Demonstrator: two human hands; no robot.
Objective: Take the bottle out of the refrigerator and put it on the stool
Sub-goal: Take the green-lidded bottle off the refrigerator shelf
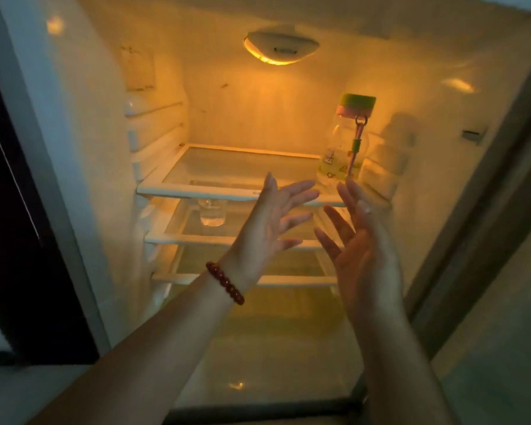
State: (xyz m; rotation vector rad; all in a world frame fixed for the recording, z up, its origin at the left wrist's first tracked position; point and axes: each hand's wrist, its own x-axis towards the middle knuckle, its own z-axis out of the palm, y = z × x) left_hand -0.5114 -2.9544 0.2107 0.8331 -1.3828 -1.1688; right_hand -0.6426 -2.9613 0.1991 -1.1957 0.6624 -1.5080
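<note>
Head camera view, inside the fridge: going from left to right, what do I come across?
glass → left hand → bottle. The right hand sits below the bottle and spans the same stretch of the picture, so it has no clear place in the order.

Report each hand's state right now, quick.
Left hand: open, fingers spread, holding nothing.
Right hand: open, fingers spread, holding nothing, fingertips close to the bottle.
</note>
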